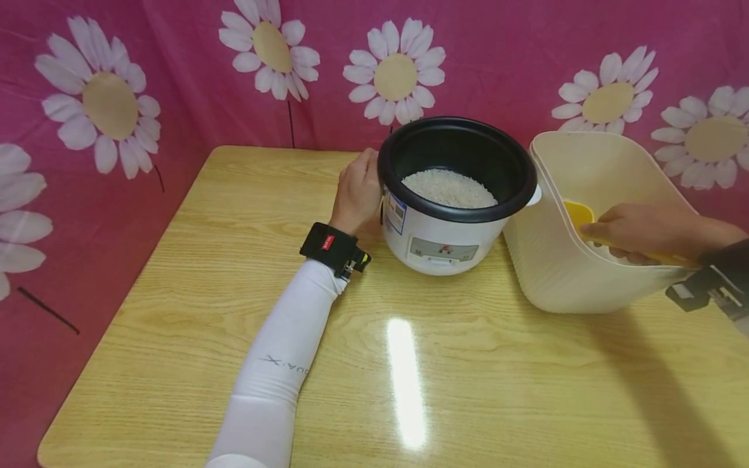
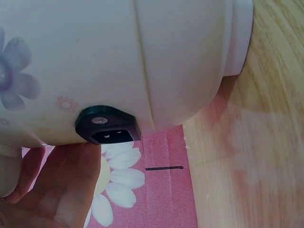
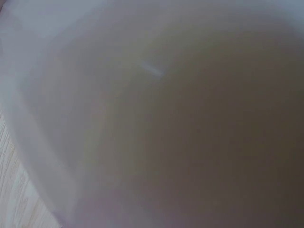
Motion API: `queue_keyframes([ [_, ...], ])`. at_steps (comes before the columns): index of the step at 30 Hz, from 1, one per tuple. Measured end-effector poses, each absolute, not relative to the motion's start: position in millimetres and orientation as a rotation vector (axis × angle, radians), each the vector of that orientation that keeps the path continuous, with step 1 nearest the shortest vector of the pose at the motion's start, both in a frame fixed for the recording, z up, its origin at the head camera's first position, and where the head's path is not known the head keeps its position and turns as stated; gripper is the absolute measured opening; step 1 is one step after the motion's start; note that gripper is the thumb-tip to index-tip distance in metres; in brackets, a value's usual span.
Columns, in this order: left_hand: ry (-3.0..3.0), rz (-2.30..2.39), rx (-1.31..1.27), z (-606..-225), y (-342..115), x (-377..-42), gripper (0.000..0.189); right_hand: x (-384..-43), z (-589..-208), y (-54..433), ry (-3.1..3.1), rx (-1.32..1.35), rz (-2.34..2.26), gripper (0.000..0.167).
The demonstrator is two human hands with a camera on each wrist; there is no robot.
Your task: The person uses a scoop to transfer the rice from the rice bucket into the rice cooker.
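Note:
A white rice cooker [image 1: 445, 237] with a black rim stands lidless on the table, white rice [image 1: 449, 188] lying in the bottom of its pot. My left hand [image 1: 358, 192] grips the cooker's left side by its small white handle [image 2: 8, 173]; in the left wrist view the fingers [image 2: 71, 175] reach around there, below a black power socket [image 2: 111, 126]. Over at the right, my right hand [image 1: 646, 227] holds a yellow scoop [image 1: 578, 213] by its handle inside a tall cream bin [image 1: 544, 266]. The bin's near wall hides the scoop's lower part. The right wrist view is blurred, filled by a pale surface.
The bin stands close against the cooker's right side, near its white right handle [image 1: 535, 195]. Both are on a wooden table [image 1: 234, 273], toward its back edge. A pink cloth [image 1: 328, 130] with white flowers hangs behind and to the left.

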State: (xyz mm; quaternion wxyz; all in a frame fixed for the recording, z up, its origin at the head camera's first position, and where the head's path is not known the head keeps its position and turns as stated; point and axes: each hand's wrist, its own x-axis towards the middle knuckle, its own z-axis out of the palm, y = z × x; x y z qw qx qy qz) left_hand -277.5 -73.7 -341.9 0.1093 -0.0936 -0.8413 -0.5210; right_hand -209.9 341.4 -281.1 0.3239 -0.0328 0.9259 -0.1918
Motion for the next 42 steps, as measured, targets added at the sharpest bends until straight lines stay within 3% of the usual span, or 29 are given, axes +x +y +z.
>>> queue_keyframes([
  [23,-2.464,-1.554,-0.285,-342.4,-75.2,-279.6,0.040,-212.0,-278.1,337.8,2.431,-0.090,-0.511,0.047],
  [42,-2.452,-1.531,-0.294,-344.2,-74.0,-279.0,0.042,-214.6,-273.7,343.5,2.419,-0.015,-0.515,0.058],
])
